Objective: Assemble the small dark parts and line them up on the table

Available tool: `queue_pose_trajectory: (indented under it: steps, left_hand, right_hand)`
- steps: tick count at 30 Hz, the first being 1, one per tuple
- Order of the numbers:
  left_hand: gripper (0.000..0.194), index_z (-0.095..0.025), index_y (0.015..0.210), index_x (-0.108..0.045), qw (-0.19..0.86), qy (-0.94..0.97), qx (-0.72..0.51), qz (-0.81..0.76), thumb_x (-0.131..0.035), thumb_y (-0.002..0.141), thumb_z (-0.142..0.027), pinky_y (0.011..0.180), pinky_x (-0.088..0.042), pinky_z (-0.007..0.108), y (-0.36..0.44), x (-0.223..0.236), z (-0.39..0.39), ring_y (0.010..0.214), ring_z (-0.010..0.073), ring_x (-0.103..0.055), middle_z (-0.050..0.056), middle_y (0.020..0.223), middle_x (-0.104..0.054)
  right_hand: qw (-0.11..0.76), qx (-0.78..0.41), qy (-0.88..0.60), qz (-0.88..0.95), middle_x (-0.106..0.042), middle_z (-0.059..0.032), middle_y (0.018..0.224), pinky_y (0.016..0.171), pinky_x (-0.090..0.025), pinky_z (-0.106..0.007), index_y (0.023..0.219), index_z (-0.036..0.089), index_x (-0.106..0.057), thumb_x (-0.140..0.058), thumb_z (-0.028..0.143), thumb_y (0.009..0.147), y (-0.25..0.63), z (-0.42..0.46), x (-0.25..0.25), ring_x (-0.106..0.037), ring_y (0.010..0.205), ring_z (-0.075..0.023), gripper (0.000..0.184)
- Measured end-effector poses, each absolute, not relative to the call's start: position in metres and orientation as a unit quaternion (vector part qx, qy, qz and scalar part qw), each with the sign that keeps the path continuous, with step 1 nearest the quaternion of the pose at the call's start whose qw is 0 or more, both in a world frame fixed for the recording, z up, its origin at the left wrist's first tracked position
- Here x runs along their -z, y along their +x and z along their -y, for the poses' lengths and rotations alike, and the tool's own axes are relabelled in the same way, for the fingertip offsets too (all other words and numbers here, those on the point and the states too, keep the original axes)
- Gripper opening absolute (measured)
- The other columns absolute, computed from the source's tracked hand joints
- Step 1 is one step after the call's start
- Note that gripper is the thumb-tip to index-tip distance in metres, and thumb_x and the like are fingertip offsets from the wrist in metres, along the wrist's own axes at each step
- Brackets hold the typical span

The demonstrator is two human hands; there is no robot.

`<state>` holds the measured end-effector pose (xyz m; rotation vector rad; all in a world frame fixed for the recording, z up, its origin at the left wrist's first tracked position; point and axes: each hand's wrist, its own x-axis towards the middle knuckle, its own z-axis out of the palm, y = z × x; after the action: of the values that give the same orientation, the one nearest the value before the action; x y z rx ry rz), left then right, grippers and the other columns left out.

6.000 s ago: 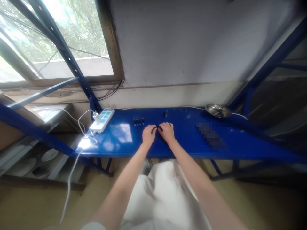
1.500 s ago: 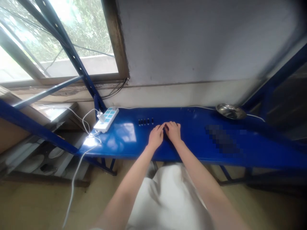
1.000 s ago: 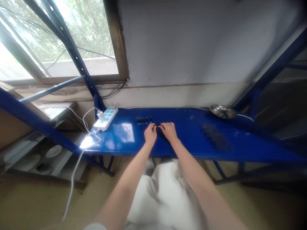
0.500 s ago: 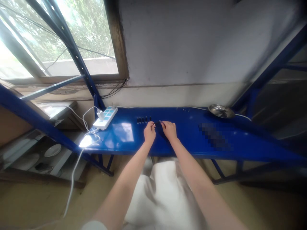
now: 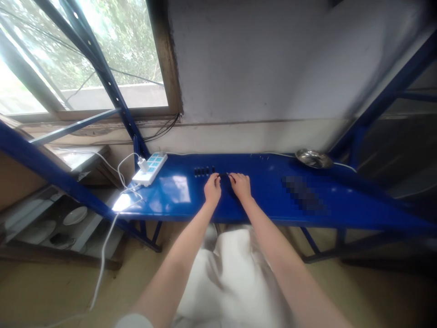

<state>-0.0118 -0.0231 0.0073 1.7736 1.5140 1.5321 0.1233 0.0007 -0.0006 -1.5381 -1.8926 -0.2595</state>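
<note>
Over the middle of the blue table (image 5: 266, 200), my left hand (image 5: 213, 187) and my right hand (image 5: 241, 185) face each other a short way apart. Between their fingertips is a small black piece (image 5: 223, 175), too small and blurred to name. My left thumb and fingers pinch its left end. At its right end the right thumb and forefinger are pinched, with the other fingers bent over. Just beyond my left hand stand several small black cylindrical pieces (image 5: 202, 171) in a short row.
A white power strip (image 5: 150, 168) with a plug and cable lies at the table's left end. Toward the back right sits a shiny metal bowl (image 5: 314, 158). Tiny bits (image 5: 262, 157) lie near the back edge. A pixelated dark patch (image 5: 303, 195) covers something on the right.
Both hands stay nearly in place around the small black piece, with only a slight shift of the fingers. The view has moved a little.
</note>
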Motion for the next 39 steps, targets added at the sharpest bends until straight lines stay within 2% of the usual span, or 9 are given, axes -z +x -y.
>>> queue_pose_trajectory:
  steps: [5,8,16,22,25,28,33,39]
  left_hand:
    - [0.036,-0.022,0.121,-0.052,0.123,0.7,-0.511,-0.484,-0.035,0.089,-0.022,0.094,-0.044,0.033,-0.01,-0.011,0.028,0.111,0.0164,-0.053,0.006,0.121,-0.057]
    - [0.037,-0.024,0.122,-0.052,0.114,0.741,-0.477,-0.459,-0.034,0.089,-0.02,0.096,-0.044,0.032,-0.009,-0.009,0.029,0.113,0.0155,-0.052,0.004,0.124,-0.055]
    - [0.026,-0.021,0.101,-0.066,0.118,0.727,-0.478,-0.479,-0.045,0.086,-0.025,0.088,-0.048,0.032,-0.009,-0.006,0.026,0.095,0.0157,-0.062,0.005,0.103,-0.067]
    - [0.025,-0.021,0.101,-0.065,0.132,0.726,-0.47,-0.484,-0.046,0.086,-0.025,0.086,-0.048,0.031,-0.009,-0.009,0.028,0.094,0.0155,-0.062,0.004,0.103,-0.067]
    - [0.025,-0.02,0.103,-0.064,0.147,0.719,-0.475,-0.485,-0.047,0.084,-0.025,0.081,-0.049,0.03,-0.008,-0.012,0.03,0.085,0.0146,-0.063,0.005,0.102,-0.066]
    - [0.027,-0.018,0.104,-0.062,0.18,0.689,-0.493,-0.5,-0.05,0.082,-0.029,0.074,-0.05,0.028,-0.008,-0.016,0.031,0.072,0.0124,-0.061,0.006,0.094,-0.067]
    - [0.033,-0.014,0.08,-0.062,0.315,0.547,-0.553,-0.544,-0.044,0.083,-0.041,0.053,-0.046,0.022,-0.016,-0.018,0.028,0.049,0.0089,-0.054,0.003,0.065,-0.061]
    - [0.033,-0.013,0.072,-0.059,0.369,0.483,-0.585,-0.536,-0.046,0.081,-0.043,0.047,-0.041,0.019,-0.02,-0.016,0.026,0.043,0.0067,-0.05,0.0,0.057,-0.055]
  right_hand:
    - [0.338,0.091,-0.594,0.725,-0.066,-0.0109,0.087,0.069,-0.03,-0.031,0.097,0.016,-0.064,-0.035,0.026,0.09,0.123,0.0,0.0,-0.056,0.079,-0.0205,0.032]
    - [0.345,0.078,-0.592,0.724,-0.067,-0.0118,0.092,0.072,-0.033,-0.033,0.1,0.015,-0.063,-0.036,0.02,0.087,0.123,0.0,0.001,-0.057,0.084,-0.0221,0.03]
    - [0.343,0.073,-0.574,0.74,-0.065,-0.0134,0.101,0.077,-0.035,-0.035,0.106,0.012,-0.057,-0.04,0.013,0.08,0.122,-0.004,0.003,-0.058,0.088,-0.0239,0.032]
    - [0.332,0.075,-0.587,0.735,-0.065,-0.0115,0.082,0.073,-0.034,-0.033,0.098,0.011,-0.055,-0.039,0.014,0.08,0.12,-0.002,0.0,-0.058,0.076,-0.0223,0.023]
    - [0.323,0.08,-0.585,0.739,-0.065,-0.0098,0.075,0.072,-0.033,-0.032,0.092,0.012,-0.054,-0.04,0.015,0.081,0.12,-0.003,0.001,-0.057,0.068,-0.0208,0.018]
    - [0.327,0.078,-0.581,0.741,-0.065,-0.0093,0.072,0.073,-0.034,-0.032,0.089,0.012,-0.054,-0.041,0.019,0.084,0.12,-0.003,0.001,-0.057,0.064,-0.0197,0.016]
    - [0.374,0.044,-0.58,0.722,-0.065,-0.0084,0.076,0.073,-0.038,-0.034,0.087,0.015,-0.055,-0.04,0.028,0.088,0.121,0.0,-0.002,-0.059,0.068,-0.0199,0.02]
    - [0.383,-0.1,-0.597,0.698,-0.065,-0.0057,0.076,0.065,-0.043,-0.031,0.082,0.018,-0.058,-0.052,0.029,0.08,0.124,-0.016,-0.004,-0.058,0.069,-0.0184,0.012]
